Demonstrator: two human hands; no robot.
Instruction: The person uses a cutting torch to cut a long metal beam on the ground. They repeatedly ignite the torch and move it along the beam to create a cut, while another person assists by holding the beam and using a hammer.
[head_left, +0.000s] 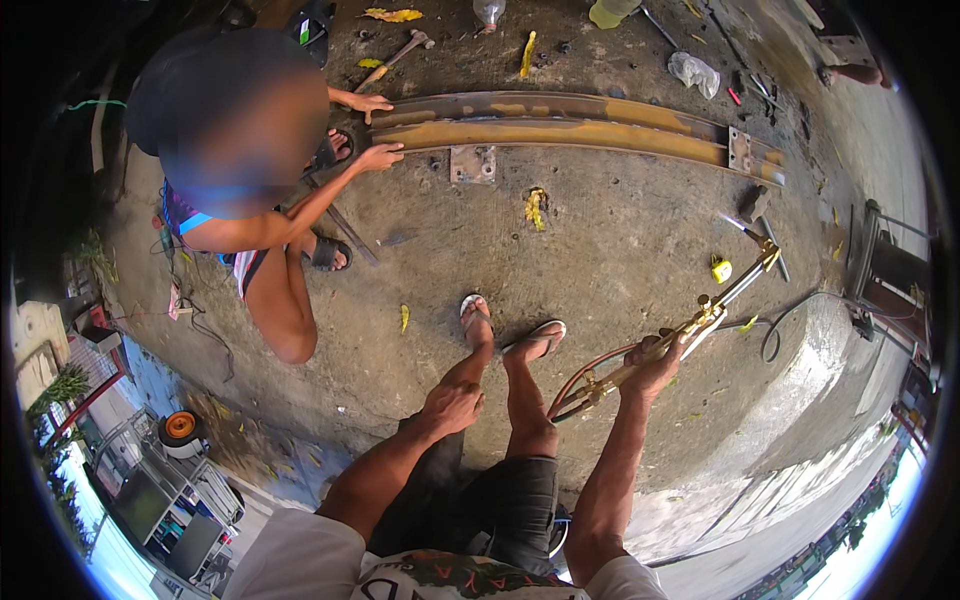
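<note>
My right hand (655, 368) is wrapped round the handle of a brass cutting torch (703, 320). The torch points away to the right, its bent head (770, 258) turned left toward the steel beam; a pale, flame-like streak shows at its tip. Hoses (568, 392) run from the back of the handle. My left hand (453, 405) rests over my left knee with its fingers curled in; what they hold, if anything, is hidden. A long, rusty steel beam (560, 135) lies on the concrete ahead, with a small drilled plate (740, 150) near its right end.
A crouching person (330, 215) has both hands on the beam's left end. Another drilled plate (473, 165) lies beside the beam. A yellow tape measure (721, 268), a dark block (754, 203) and a hammer (398, 58) are on the floor. A dark hose (800, 310) trails at right.
</note>
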